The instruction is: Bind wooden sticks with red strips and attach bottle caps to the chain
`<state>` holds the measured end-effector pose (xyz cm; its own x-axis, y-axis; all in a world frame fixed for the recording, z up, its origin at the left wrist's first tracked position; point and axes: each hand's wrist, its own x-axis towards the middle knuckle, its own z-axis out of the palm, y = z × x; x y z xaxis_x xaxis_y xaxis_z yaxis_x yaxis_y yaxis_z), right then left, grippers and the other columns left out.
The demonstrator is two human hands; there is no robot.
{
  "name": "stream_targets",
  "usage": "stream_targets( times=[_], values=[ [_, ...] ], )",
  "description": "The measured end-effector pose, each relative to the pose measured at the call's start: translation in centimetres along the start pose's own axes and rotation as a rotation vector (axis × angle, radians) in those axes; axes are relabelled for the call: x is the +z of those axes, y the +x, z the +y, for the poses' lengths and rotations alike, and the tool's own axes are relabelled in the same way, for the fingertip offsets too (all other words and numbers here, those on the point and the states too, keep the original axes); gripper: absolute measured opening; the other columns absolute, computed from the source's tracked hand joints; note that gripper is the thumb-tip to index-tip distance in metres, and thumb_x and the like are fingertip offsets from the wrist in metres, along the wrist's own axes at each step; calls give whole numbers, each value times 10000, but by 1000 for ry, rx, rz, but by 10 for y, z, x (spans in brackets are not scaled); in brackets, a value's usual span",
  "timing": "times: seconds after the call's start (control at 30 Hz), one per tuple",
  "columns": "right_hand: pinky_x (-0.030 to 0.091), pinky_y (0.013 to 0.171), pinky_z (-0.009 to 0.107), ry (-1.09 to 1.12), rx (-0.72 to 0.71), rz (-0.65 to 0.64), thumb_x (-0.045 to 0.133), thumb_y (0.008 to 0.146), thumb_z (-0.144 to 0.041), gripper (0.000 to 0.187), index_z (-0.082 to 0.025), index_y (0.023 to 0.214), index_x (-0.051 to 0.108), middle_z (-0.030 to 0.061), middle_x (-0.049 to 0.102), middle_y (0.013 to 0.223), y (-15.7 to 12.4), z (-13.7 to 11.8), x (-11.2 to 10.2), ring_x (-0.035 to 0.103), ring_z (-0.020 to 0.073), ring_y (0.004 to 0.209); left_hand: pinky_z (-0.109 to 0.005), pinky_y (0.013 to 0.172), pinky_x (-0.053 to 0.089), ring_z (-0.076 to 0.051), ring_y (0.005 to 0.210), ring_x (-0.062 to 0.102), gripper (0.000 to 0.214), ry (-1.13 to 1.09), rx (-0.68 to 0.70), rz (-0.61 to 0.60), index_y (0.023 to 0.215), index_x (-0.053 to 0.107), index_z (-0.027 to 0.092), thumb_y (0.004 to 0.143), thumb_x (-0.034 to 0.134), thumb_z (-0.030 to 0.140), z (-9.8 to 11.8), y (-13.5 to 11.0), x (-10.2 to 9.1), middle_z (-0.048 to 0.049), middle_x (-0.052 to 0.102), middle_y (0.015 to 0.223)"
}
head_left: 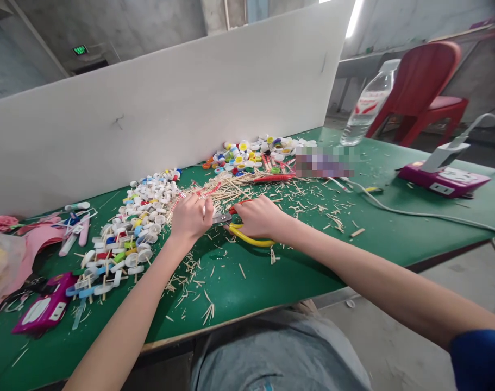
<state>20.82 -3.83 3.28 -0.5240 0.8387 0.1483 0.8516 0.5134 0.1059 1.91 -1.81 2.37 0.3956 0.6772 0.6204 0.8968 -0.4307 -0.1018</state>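
My right hand (261, 217) is wrapped round a pair of scissors (253, 239) with red and yellow handles. The metal blades point left, toward my left hand (190, 217). That hand is closed, its fingers pinched beside the blade tips. Whatever it holds is mostly hidden; a small whitish bit shows near the thumb. Just beyond both hands lies a heap of thin wooden sticks (229, 190), with short cut pieces (208, 309) scattered over the green table (263, 282). Left of my left hand spreads a pile of plastic bottle caps (149, 203), several with sticks in them.
More caps (243, 155) and a red-handled tool (274, 178) lie at the back, before a white board (169, 103). A water bottle (367, 106) stands back right. Purple power strips (445, 179) sit at both sides, with a white cable (394, 209) across the right. Pink items (47, 233) lie left.
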Motion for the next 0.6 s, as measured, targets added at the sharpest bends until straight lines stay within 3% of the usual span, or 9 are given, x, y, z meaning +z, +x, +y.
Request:
stream_targets(
  times=[0.47,0.6],
  values=[
    [393,643,320,27,29,-50,366,848,-626,593,-125,924,673,170,705,877,6,-5,0,650,269,803,-348,640,394,-208,627,526,472,-71,-51,57,560,515,196,919,221,281,-6,0,8,-81,539,590],
    [390,634,325,53,86,-27,290,835,-701,696,-122,919,666,169,699,847,9,2,1,647,271,782,-355,730,397,-216,756,527,430,-89,-40,130,677,547,190,938,231,322,-11,3,-1,-87,563,708]
  ],
)
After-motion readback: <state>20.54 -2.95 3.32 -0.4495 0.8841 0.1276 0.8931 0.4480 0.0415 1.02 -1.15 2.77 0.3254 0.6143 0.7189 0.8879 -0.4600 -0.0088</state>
